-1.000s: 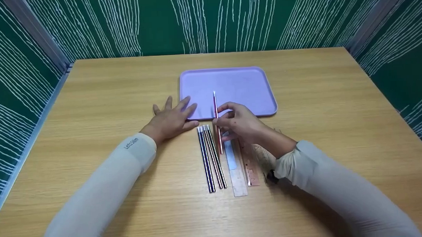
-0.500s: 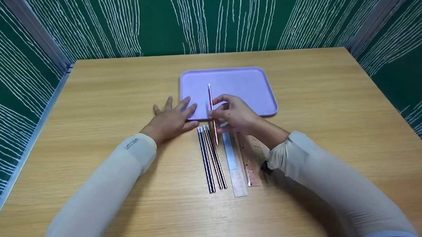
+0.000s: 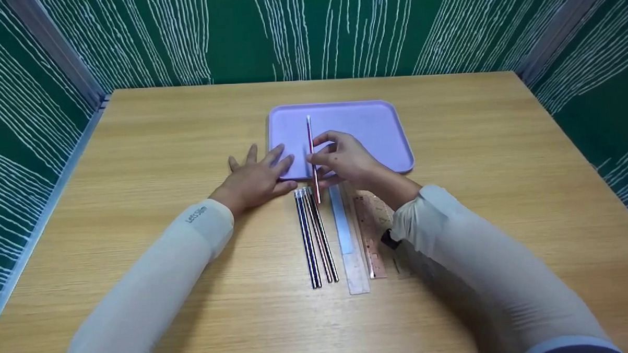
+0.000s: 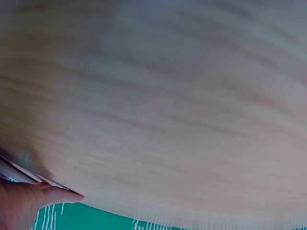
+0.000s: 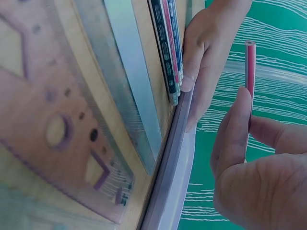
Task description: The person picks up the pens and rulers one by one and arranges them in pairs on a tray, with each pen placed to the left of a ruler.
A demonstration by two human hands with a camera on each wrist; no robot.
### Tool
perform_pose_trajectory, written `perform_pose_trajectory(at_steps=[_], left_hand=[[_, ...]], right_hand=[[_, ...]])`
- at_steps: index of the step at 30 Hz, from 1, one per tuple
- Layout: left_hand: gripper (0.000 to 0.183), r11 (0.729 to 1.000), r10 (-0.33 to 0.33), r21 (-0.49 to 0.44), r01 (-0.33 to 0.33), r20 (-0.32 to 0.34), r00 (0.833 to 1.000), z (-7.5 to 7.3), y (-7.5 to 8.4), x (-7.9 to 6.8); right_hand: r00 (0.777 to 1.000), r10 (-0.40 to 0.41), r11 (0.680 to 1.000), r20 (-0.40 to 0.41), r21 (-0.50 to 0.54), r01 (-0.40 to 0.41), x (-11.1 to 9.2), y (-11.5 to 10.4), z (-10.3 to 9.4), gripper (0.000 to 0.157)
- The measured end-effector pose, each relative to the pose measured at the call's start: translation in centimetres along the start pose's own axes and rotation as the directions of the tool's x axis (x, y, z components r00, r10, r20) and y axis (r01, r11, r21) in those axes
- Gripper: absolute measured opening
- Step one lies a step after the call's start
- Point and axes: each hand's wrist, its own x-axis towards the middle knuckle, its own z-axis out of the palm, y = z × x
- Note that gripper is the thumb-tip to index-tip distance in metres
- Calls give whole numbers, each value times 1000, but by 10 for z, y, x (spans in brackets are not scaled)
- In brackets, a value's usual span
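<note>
Between thumb and fingers, my right hand [image 3: 347, 157] pinches a red-striped pencil [image 3: 309, 129] over the front part of the purple tray [image 3: 353, 108]. In the right wrist view the same pencil [image 5: 250, 67] stands up from the fingertips, clear of the table. My left hand [image 3: 259, 176] lies flat with spread fingers, its fingertips over the tray's front left corner. Several dark striped pencils [image 3: 312, 239] lie side by side on the table just in front of the tray. In the left wrist view only the thumb [image 4: 60, 195] of my left hand shows, at the lower left.
Right of the pencils lies a clear ruler with a blue strip [image 3: 341, 222]. Beside it are a pinkish transparent template ruler [image 3: 374, 258] and another clear drawing piece, partly under my right forearm. Green walls with white lines [image 3: 340, 34] enclose the wooden table [image 3: 187, 123].
My right hand has moved forward and slightly left, carrying the red-striped pencil from beside the other pencils to over the tray. The left hand has stayed still.
</note>
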Motion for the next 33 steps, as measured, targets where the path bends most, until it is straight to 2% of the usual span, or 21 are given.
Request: perform_pose_trajectory(at_steps=[10,19,28,33], left_hand=[[80,1000,6,7,-6,16,1000,-1,0,0],[81,1000,-5,7,5,17,1000,1,-1,1],[80,1000,-19,4,19,20,1000,0,-1,1],[79,1000,-2,14,2,8,1000,0,-1,1]], right_hand=[[1000,15,1000,10,-11,-15,11,-5,1,47],[1000,-2,999,-23,-33,2,21,-7,-4,45],[999,7,1000,-39,-11,-8,32,-5,-7,45],[999,-4,1000,-46,6,5,40,-6,-6,46]])
